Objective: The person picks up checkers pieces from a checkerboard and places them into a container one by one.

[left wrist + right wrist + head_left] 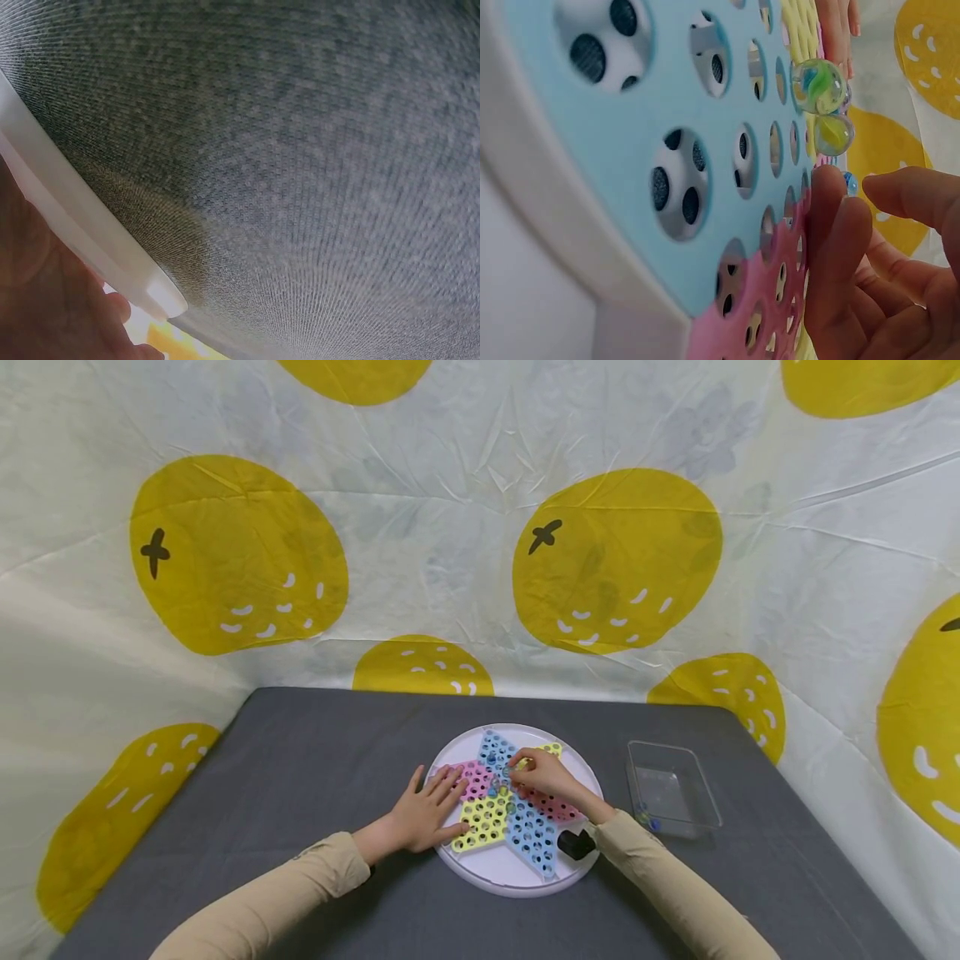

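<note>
A round white game board [487, 883] carries a star of pink, yellow and blue perforated panels. My left hand [426, 814] lies flat with spread fingers across its left rim and the pink and yellow panels. Over the star's middle, my right hand [547, 775] bends its fingers, thumb and fingertips around a small blue marble [851, 183], partly hidden by a finger. Close by, a green-swirled glass marble [819, 86] and a yellow-green marble [833, 135] sit on the board. Another blue marble [492, 792] rests near the centre. The left wrist view shows mostly cloth and the board's white rim [90, 202].
To the right stands a clear plastic box [678, 785] with a few marbles [651, 823] in its near left corner. Dark grey cloth [315, 760] covers the table. A black patch [576, 844] shows on the board beside the right sleeve. Fruit-printed fabric [435, 552] hangs behind.
</note>
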Demonstrator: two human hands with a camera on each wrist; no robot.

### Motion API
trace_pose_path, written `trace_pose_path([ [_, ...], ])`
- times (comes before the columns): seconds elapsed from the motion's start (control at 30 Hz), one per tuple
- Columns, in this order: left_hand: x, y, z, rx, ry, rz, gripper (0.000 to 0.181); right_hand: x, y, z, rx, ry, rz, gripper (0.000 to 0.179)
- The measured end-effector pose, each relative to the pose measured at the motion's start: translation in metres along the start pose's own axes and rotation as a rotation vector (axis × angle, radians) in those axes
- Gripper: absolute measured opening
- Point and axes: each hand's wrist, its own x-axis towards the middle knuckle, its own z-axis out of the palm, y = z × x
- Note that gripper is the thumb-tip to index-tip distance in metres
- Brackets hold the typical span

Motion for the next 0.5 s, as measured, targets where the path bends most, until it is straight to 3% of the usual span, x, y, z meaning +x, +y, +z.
trace_pose_path([
  [0.3,-0.0005,0.0003,-0.0014,0.004,-0.007,0.001,0.07,0.0073,0.0017,0.003,-0.021,0.002,0.047,0.02],
  [0.5,-0.0013,0.0013,-0.0033,0.0,-0.012,-0.001,0.07,0.0072,-0.0002,0.004,-0.046,0.008,0.029,0.02],
])
